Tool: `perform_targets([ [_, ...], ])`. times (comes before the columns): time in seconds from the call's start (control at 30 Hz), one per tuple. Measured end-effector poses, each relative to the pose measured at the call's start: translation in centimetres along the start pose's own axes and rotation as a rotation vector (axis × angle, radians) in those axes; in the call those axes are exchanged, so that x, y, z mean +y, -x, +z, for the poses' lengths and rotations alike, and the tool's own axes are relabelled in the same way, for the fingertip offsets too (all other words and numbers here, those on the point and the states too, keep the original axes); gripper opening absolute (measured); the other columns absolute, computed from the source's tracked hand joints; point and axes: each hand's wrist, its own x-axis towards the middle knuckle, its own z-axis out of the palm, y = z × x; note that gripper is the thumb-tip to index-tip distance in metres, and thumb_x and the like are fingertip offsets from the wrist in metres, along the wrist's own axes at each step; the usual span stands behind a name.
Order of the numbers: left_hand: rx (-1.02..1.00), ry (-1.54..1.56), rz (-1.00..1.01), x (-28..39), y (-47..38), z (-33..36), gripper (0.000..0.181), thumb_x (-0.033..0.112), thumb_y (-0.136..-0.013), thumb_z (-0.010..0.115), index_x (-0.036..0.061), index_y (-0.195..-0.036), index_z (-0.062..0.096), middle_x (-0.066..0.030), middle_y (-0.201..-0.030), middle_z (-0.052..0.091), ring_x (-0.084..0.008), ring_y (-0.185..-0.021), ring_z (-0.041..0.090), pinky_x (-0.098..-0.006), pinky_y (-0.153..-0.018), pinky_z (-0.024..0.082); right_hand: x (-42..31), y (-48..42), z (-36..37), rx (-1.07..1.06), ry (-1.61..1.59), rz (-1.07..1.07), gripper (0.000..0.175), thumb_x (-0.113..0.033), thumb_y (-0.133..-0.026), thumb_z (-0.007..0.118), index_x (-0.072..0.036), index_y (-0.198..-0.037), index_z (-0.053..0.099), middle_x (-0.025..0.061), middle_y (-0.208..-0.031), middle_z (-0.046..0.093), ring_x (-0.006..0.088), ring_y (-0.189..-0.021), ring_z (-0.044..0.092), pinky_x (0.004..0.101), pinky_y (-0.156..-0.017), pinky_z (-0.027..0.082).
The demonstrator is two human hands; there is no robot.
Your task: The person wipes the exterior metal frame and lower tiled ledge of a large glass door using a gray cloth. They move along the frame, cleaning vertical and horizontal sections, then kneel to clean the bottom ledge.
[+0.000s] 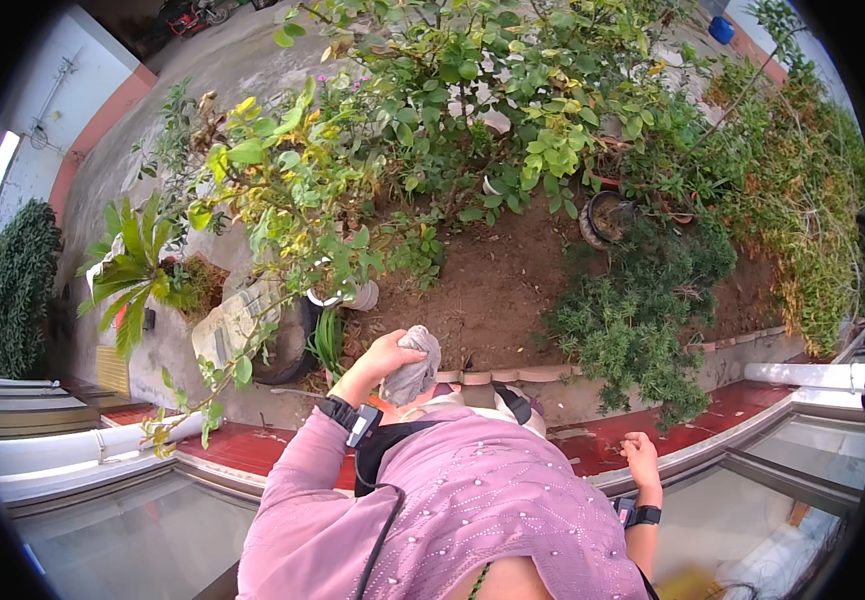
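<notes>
My left hand [385,356] grips a bunched grey cloth [413,361] in front of my waist, above the edge of the planting bed. The cloth is crumpled into a lump, and part of it hangs below my fingers. My right hand [641,456] hangs out to the right side, over the red tiled ledge [740,401] by the window frame. Its fingers are loosely curled, and I see nothing in them. Both wrists wear black straps with small devices.
Ahead lies a soil bed [500,285] with leafy shrubs and a scalloped brick edging [545,373]. A feathery green bush [638,322] leans over the edging. To the left are a tire planter [290,349], a white pot [361,295] and a potted cycad [132,277]. Window panes [139,532] stand close behind me.
</notes>
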Motion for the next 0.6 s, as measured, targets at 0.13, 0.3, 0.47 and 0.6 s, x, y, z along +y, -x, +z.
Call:
perform_targets([
  [0.13, 0.05, -0.068, -0.044, -3.9, 1.8, -2.2, 0.067, 0.03, -0.077, 0.082, -0.0053, -0.129, 0.058, -0.0161, -0.114, 0.07, -0.022, -0.105, 0.067, -0.0339, -0.092, 0.051, -1.1, 0.5, 1.5, -0.075, 0.006, 0.05, 0.024, -0.011, -0.094, 0.06, 0.0, -0.115, 0.061, 0.0088, -0.095, 0.07, 0.0141, -0.078, 0.068, 0.0281, -0.068, 0.052],
  [0.3, 0.116, 0.016, -0.086, -6.0, 3.0, -3.3, 0.077, 0.032, -0.077, 0.083, -0.0076, -0.135, 0.052, -0.0179, -0.122, 0.067, -0.0237, -0.112, 0.065, -0.0339, -0.095, 0.051, -2.9, -2.9, 1.5, -0.149, -0.004, 0.056, 0.026, -0.011, -0.092, 0.062, 0.001, -0.115, 0.063, 0.0125, -0.096, 0.071, 0.0181, -0.079, 0.07, 0.031, -0.073, 0.056],
  [0.47, 0.288, 0.278, -0.067, -6.9, 6.0, -2.2, 0.04, 0.016, -0.087, 0.074, -0.0011, -0.121, 0.062, -0.0076, -0.108, 0.07, -0.0161, -0.097, 0.065, -0.0334, -0.086, 0.052, -4.6, -8.2, 0.2, -0.177, 0.21, -0.162, 0.025, -0.011, -0.091, 0.063, -0.001, -0.115, 0.064, 0.0116, -0.095, 0.072, 0.0176, -0.079, 0.068, 0.0322, -0.074, 0.055],
  [0.6, 0.303, 0.484, -0.079, -7.7, 8.2, -0.8, 0.035, 0.014, -0.09, 0.071, 0.0004, -0.121, 0.063, -0.0057, -0.108, 0.07, -0.0154, -0.095, 0.066, -0.0331, -0.085, 0.053, -6.1, -10.8, -0.6, -0.2, 0.217, -0.185, 0.027, -0.013, -0.091, 0.063, -0.002, -0.115, 0.064, 0.011, -0.095, 0.072, 0.0169, -0.081, 0.068, 0.0327, -0.076, 0.055],
])
